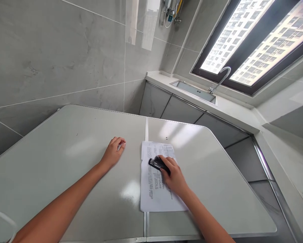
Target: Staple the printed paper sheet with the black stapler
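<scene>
Stapler is gripped in the right hand, its front end poking out leftward over the papers; left hand, half curled and empty, is near them

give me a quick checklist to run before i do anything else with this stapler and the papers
1. Stapler in grip: ok, the right hand holds it.
2. Stapler at a paper edge: not ok, it sits over the printed area, its tip short of the left edge.
3. Left hand steadying the papers: not ok, it is off to their left, apart from them.
4. Papers wholly on the table: ok, they lie across its central metal strip.
5. Staples loaded: cannot tell, the inside is hidden.
</scene>
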